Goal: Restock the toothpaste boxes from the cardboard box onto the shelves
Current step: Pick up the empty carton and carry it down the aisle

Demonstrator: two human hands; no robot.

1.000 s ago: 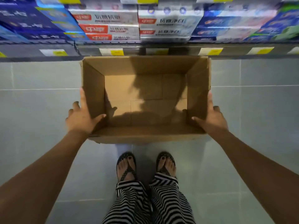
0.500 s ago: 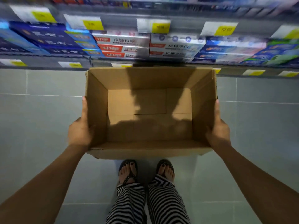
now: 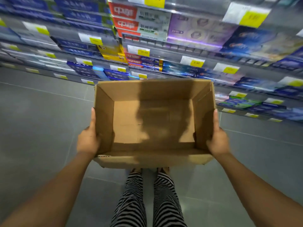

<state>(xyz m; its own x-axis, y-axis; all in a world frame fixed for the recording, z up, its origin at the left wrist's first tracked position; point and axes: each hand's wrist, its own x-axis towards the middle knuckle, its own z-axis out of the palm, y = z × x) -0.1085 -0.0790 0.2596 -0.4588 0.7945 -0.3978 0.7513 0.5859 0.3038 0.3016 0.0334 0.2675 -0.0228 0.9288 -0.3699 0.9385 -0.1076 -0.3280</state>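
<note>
Before the stocked toothpaste shelves (image 3: 188, 51): empty brown cardboard box (image 3: 124, 122), left hand (image 3: 88, 140) and right hand (image 3: 218, 140) each clamping a side wall for level carrying.

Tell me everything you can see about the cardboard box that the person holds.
The cardboard box is plain brown, open at the top and empty, with a shadow across its bottom. It is held up over the grey floor, before the stocked shelves. The left hand holds its left wall from outside, the right hand its right wall. Blur hides finer marks.
</note>
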